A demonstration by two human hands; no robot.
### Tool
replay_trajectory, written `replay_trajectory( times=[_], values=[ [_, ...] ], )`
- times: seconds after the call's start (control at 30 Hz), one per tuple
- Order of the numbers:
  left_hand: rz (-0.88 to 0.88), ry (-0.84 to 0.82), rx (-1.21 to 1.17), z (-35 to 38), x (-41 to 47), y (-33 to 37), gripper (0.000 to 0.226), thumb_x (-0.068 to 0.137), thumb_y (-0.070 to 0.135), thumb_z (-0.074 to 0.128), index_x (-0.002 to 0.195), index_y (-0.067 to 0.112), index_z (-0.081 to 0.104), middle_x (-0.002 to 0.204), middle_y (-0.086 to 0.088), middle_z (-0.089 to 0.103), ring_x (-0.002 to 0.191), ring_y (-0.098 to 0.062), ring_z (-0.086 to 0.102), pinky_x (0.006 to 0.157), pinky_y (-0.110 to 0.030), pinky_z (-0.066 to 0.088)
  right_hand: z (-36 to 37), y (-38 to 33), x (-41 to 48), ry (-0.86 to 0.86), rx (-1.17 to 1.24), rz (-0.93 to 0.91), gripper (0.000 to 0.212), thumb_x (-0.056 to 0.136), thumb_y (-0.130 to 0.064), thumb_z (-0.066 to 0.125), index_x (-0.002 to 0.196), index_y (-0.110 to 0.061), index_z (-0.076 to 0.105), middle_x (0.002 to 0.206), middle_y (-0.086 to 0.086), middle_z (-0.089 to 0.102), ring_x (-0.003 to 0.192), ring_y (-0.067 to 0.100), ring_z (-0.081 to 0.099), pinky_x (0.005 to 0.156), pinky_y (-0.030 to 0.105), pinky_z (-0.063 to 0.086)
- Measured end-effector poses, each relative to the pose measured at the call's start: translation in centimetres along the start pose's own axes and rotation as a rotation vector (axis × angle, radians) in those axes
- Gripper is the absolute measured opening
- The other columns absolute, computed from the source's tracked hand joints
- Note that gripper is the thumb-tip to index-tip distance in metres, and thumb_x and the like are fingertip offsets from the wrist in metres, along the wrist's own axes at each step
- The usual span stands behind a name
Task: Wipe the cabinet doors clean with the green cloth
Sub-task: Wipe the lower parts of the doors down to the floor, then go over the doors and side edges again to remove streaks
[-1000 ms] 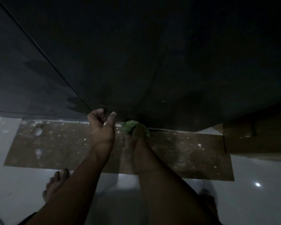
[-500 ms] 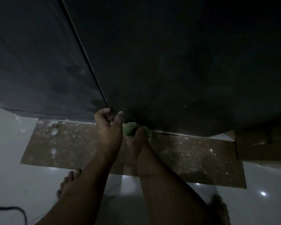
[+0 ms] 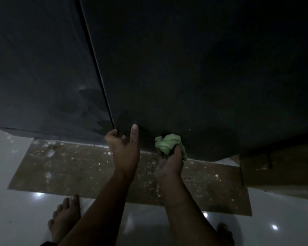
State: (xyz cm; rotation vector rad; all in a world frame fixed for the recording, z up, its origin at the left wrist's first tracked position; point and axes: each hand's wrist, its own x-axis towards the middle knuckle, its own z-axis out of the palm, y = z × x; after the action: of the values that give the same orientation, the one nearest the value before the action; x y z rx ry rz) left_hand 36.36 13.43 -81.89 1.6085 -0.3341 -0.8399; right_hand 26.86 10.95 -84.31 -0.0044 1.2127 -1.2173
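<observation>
The right hand (image 3: 171, 162) is clutching the crumpled green cloth (image 3: 168, 143), which is bulging out at the hand's 12 o'clock before the dark matte cabinet door (image 3: 185, 68). At the cloth's 9 o'clock, the left hand (image 3: 123, 148) is hooking curled fingers round that door's bottom corner.

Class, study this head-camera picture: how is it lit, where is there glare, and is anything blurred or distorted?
Head view: dim overall, the dark matte cabinet doors nearly featureless; small bright glare spots on the glossy white floor tiles; the crumpled green cloth in the right hand is the one vivid colour; wide-angle bowing curves the doors' lower edge; detail soft and grainy.
</observation>
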Motion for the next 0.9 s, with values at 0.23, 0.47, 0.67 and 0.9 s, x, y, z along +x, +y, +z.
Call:
replay_trajectory(
  times=[0.23,0.47,0.67,0.9],
  values=[
    [-0.047,-0.042,-0.022,1.1,-2.3,3.2,0.06,0.089,0.028,0.071,0.134,0.021,0.032,0.135,-0.01,0.042,0.112,-0.023,0.057,0.082,-0.033,0.058,4.0,-8.7,-7.5,0.088,0.318,-0.079,0.016,0.1,-0.023,0.06,0.111,-0.014,0.068,0.113,0.013,0.068,0.103,0.028,0.069,0.067,0.03,0.062],
    [0.166,-0.28,0.134,2.5,-6.2,8.9,0.036,0.086,0.037,0.074,0.113,0.023,0.054,0.118,-0.006,0.055,0.107,-0.018,0.056,0.093,-0.039,0.053,4.7,-13.5,-11.1,0.097,0.184,-0.056,0.028,0.099,-0.027,0.063,0.118,-0.007,0.066,0.108,0.015,0.071,0.088,0.026,0.074,0.061,0.025,0.06],
    [0.203,-0.512,0.105,2.0,-9.9,12.8,0.062,0.075,0.069,0.066,0.124,0.041,0.041,0.131,0.003,0.05,0.117,-0.009,0.056,0.098,-0.039,0.053,6.1,-13.1,-14.1,-0.026,-0.49,-0.047,0.025,0.099,-0.03,0.055,0.102,-0.013,0.074,0.088,0.008,0.076,0.077,0.021,0.073,0.065,0.034,0.061],
    [0.434,-0.238,0.067,0.0,-10.7,20.4,0.073,0.077,0.07,0.065,0.132,0.028,0.038,0.13,-0.001,0.047,0.119,-0.012,0.051,0.095,-0.025,0.048,10.7,-16.0,-21.2,-0.46,-1.218,-0.25,0.033,0.104,-0.036,0.048,0.088,-0.015,0.068,0.078,0.003,0.069,0.068,0.015,0.063,0.055,0.022,0.044]
  ],
)
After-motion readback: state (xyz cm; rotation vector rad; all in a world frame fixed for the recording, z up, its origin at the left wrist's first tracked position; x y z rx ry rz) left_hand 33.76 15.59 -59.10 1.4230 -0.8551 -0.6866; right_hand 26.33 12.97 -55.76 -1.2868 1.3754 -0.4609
